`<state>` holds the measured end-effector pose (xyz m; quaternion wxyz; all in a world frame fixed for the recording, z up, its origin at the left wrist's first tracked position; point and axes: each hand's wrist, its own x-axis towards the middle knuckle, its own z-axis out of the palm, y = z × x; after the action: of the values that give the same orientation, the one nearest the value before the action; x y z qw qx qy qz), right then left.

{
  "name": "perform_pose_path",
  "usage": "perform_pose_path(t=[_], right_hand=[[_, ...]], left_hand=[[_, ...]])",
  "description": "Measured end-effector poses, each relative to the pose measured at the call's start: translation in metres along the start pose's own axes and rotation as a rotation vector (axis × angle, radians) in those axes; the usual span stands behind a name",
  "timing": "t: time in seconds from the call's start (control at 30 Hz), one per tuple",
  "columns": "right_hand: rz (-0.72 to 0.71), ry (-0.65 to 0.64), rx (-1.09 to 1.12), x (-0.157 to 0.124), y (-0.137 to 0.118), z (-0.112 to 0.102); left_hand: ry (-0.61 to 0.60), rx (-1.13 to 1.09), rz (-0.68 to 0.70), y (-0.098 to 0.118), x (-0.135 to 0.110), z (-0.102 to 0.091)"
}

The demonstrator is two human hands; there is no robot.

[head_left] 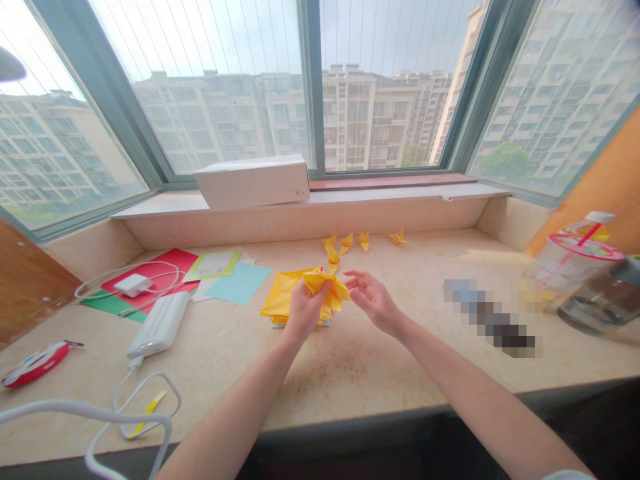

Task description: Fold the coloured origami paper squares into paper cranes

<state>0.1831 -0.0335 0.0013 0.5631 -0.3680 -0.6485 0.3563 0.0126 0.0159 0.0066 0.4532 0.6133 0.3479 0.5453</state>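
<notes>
My left hand (304, 308) is closed on a folded piece of yellow paper (327, 288), held just above a stack of yellow sheets (281, 297) on the marble sill. My right hand (373, 299) hovers to the right of the folded paper with its fingers spread and nothing in them. Several small folded yellow paper figures (345, 243) stand in a row further back.
Red, green, yellow-green and light blue sheets (240, 282) lie at the left with a white charger (133, 285), a white power bank (160, 323) and cables. A white box (253, 181) sits on the window ledge. A plastic cup (575, 263) and a glass jar (603, 300) stand at the right.
</notes>
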Motion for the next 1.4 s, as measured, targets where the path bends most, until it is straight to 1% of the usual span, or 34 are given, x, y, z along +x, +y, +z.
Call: perform_pose_path(t=[0.07, 0.13, 0.23, 0.37, 0.5, 0.7, 0.8, 0.87, 0.93, 1.03, 1.13, 1.2, 1.27, 1.4], right_hand=[[-0.055, -0.008, -0.069, 0.000, -0.001, 0.001], [-0.086, 0.006, -0.172, 0.000, 0.000, 0.002], [-0.130, 0.057, -0.300, 0.001, 0.002, 0.003], [-0.213, 0.087, -0.348, 0.003, 0.002, 0.002], [-0.192, 0.142, -0.353, 0.003, -0.001, 0.002], [-0.131, 0.252, -0.450, 0.000, 0.003, -0.002], [-0.137, 0.267, -0.455, 0.000, 0.005, -0.004], [-0.144, 0.275, -0.430, 0.002, 0.006, -0.005], [-0.144, 0.272, -0.417, 0.003, 0.005, -0.004], [-0.138, 0.204, -0.404, 0.005, 0.003, -0.002], [-0.104, 0.112, -0.374, 0.005, 0.003, -0.002], [-0.092, 0.076, -0.364, 0.005, 0.003, -0.004], [-0.103, 0.075, -0.370, 0.006, 0.004, -0.006], [-0.140, 0.126, -0.412, 0.007, 0.004, -0.010]], left_hand=[[0.045, -0.058, -0.038, 0.002, 0.001, 0.000], [0.054, -0.080, -0.050, 0.004, 0.001, 0.001], [0.029, -0.075, -0.063, 0.005, 0.000, 0.002], [-0.036, -0.067, -0.105, 0.005, -0.002, 0.004], [-0.090, -0.086, -0.110, 0.006, -0.002, 0.005], [-0.242, -0.205, -0.142, 0.002, -0.002, 0.004], [-0.313, -0.251, -0.161, 0.000, -0.003, 0.005], [-0.332, -0.311, -0.193, 0.001, -0.004, 0.006], [-0.314, -0.394, -0.244, 0.004, -0.005, 0.008], [-0.261, -0.494, -0.309, 0.009, -0.006, 0.009], [-0.236, -0.522, -0.341, 0.011, -0.006, 0.008], [-0.243, -0.507, -0.353, 0.010, -0.006, 0.006], [-0.254, -0.478, -0.359, 0.009, -0.006, 0.006], [-0.260, -0.434, -0.350, 0.010, -0.004, 0.004]])
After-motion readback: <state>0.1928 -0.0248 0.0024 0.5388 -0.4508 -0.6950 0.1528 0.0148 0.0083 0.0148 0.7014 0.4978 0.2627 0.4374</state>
